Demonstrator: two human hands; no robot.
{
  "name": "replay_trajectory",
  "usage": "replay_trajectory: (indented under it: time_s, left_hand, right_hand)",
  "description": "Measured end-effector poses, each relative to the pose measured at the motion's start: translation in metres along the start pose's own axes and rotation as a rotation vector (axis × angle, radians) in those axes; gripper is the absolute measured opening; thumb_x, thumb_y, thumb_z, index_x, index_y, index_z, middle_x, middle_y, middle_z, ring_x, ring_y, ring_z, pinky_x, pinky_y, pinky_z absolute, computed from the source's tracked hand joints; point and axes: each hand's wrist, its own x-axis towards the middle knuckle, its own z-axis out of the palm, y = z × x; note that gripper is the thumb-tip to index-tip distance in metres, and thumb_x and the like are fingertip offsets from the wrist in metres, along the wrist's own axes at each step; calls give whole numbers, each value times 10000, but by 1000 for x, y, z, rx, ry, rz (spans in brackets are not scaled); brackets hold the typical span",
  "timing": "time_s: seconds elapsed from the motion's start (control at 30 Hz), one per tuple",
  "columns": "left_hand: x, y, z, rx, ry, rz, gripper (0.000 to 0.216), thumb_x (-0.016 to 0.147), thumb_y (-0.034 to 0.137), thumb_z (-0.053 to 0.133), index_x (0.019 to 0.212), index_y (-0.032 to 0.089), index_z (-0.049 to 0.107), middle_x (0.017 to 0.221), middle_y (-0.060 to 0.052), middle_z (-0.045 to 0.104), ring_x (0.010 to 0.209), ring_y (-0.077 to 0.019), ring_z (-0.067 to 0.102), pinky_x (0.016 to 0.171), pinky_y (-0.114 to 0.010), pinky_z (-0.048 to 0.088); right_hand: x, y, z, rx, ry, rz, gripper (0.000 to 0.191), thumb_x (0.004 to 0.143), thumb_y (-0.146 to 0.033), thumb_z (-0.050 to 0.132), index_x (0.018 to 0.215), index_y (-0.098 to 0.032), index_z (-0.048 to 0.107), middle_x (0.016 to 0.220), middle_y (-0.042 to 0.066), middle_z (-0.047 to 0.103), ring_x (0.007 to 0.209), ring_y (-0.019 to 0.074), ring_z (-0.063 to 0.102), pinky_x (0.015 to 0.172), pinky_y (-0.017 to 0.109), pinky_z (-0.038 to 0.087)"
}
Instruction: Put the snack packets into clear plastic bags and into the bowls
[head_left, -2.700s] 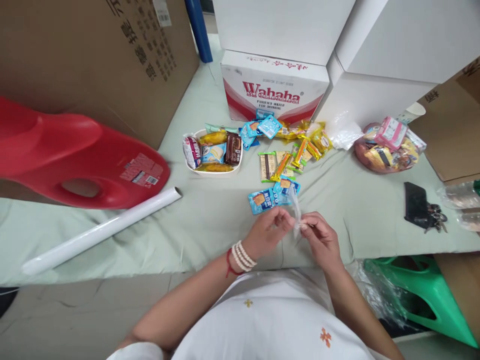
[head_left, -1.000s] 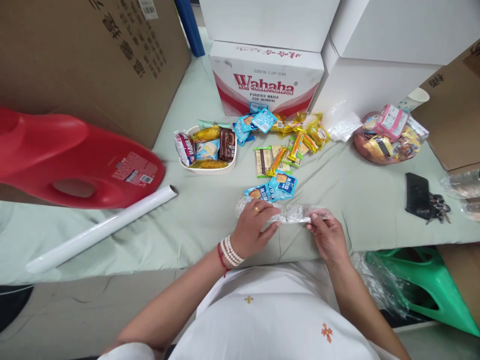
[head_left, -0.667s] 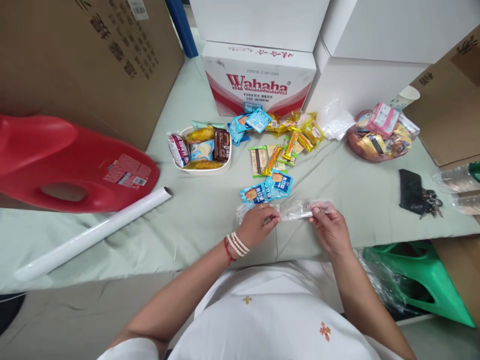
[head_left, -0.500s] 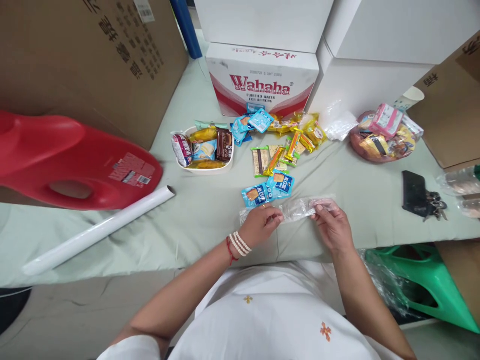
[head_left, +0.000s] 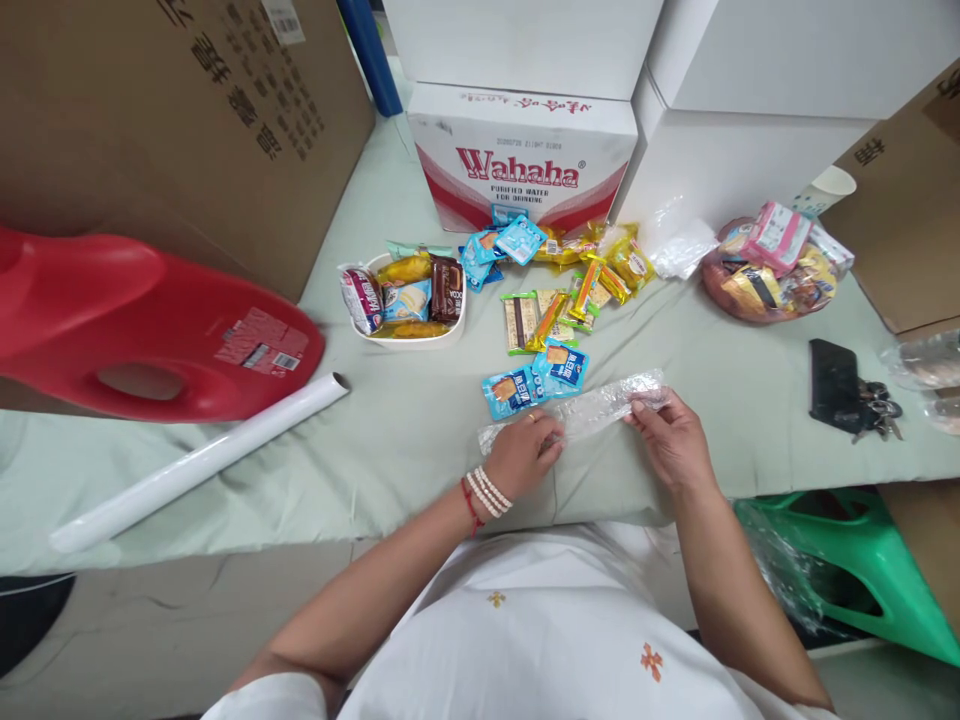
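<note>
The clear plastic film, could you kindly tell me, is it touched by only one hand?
No, the left hand and the right hand both touch the clear plastic film.

A loose white fabric top (head_left: 570,640) covers the torso, its cloth falling in soft folds — short-sleeved, with a plain white sleeve (head_left: 274,697) at the left arm. Two small motifs decorate the front: a yellow-gold cross-like flower (head_left: 496,599) and a larger reddish-orange cross-like flower (head_left: 651,661) of similar form. Around the left wrist sit several strands of round cream-white beads (head_left: 493,492), beside a thin red cord bracelet (head_left: 471,503). The left hand (head_left: 523,455) wears a small gold-coloured ring (head_left: 532,416) — its details too small to tell.
</note>
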Motion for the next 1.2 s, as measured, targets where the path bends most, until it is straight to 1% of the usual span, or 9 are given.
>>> replay_trajectory:
  time_s: [0.1,0.27,0.43,0.6,0.77,0.83,1.0,1.13,1.2]
  left_hand:
    - [0,0,0,25,-23,15,179,906,230,682,1076,198,731,968,-58,714,788,-196,652,707,-308,449]
    - [3,-1,2,72,-1,38,146,950,199,589,892,198,723,895,-60,704,841,-214,655,715,-310,439]
    - [2,2,-1,-76,91,10,100,906,161,594,869,183,685,812,-29,649,762,-178,608,697,-290,432]
    - [2,27,-10,-267,209,112,120,925,263,618,941,189,710,896,-30,635,766,-154,577,737,-286,455]
    - [19,60,-12,-351,192,172,218,904,347,687,1051,202,758,949,-50,634,833,-183,591,788,-313,487]
    - [28,66,-10,-340,163,183,178,889,317,699,1008,203,767,936,-48,642,854,-190,603,813,-320,486]
    - [37,64,-9,-405,130,114,108,890,241,659,864,177,743,798,-11,625,729,-150,568,723,-281,448]
    - [35,56,-10,-487,110,126,187,938,255,596,826,167,718,783,-15,656,786,-162,582,773,-286,447]
    - [33,54,-10,-510,117,123,202,944,254,581,814,164,707,777,-18,654,805,-167,584,787,-291,444]
  right_hand:
    - [-1,1,-5,-53,-3,0,319,690,-425,913,895,-247,746,924,6,717,764,151,623,767,319,564]
    - [1,5,-9,-83,9,-4,334,694,-443,902,905,-249,731,938,3,721,767,155,626,787,332,564]
    - [-1,3,-9,-95,4,-6,361,693,-469,899,918,-245,728,952,13,724,778,164,634,791,339,564]
    - [-10,-5,-3,-244,-51,-81,309,771,-464,851,971,-255,743,962,22,726,784,166,636,790,316,538]
    - [-17,-8,7,-309,-158,-132,368,777,-436,851,1083,-284,714,1004,20,739,884,197,667,808,315,544]
    - [-19,-8,10,-319,-210,-145,394,789,-430,842,1127,-289,698,1030,19,738,904,203,674,808,317,548]
    - [-21,-8,13,-341,-251,-166,341,859,-417,791,1154,-287,680,1048,21,725,942,190,668,860,312,541]
    - [-22,-10,12,-258,-271,-130,377,807,-412,845,1126,-287,689,1035,23,706,957,186,650,870,307,553]
    - [-25,-11,10,-226,-273,-134,393,794,-413,855,1130,-286,695,1145,42,691,1044,199,641,918,326,557]
